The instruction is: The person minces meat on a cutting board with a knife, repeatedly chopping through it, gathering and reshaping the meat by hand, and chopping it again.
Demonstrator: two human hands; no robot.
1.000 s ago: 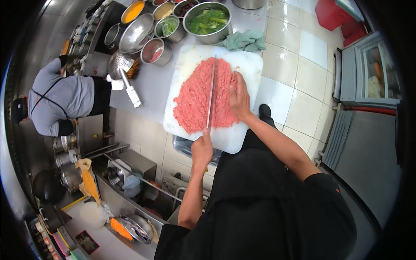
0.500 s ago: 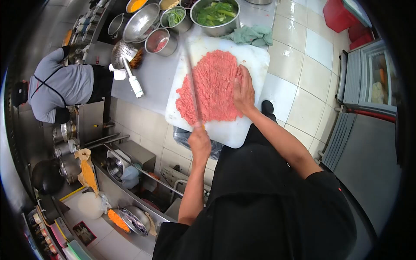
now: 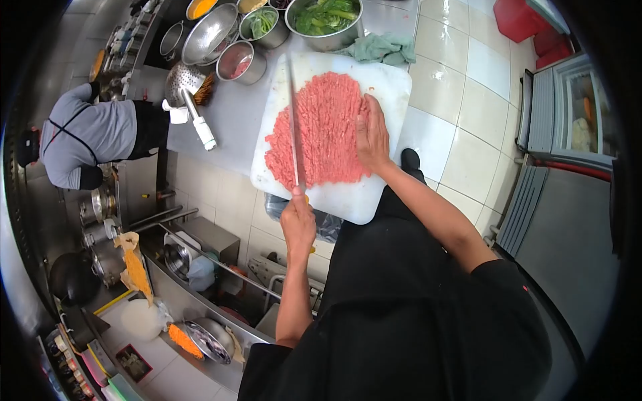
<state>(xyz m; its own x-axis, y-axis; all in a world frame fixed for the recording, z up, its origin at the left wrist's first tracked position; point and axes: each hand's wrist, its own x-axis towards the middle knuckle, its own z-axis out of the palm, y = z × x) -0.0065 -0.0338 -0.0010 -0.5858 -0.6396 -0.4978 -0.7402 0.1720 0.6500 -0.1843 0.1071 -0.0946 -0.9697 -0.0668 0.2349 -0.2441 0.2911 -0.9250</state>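
Observation:
Pink minced meat (image 3: 328,127) lies spread in a wide mound on a white cutting board (image 3: 364,204). My left hand (image 3: 298,224) is closed round the handle of a long knife (image 3: 295,134), whose blade points away from me across the left part of the meat. A bit of yellow handle shows beside the fingers. My right hand (image 3: 374,137) rests against the right edge of the meat, its fingers stretched out and holding nothing.
Behind the board stand a pot of greens (image 3: 324,20), a small metal pot (image 3: 241,63) and a green cloth (image 3: 381,49). A skimmer (image 3: 184,83) and a white-handled tool (image 3: 202,130) lie left. A co-worker (image 3: 93,137) stands far left; a fridge (image 3: 578,113) is right.
The knife and my left hand have moved left, from the middle of the meat to its left part. My right hand stays at the meat's right edge.

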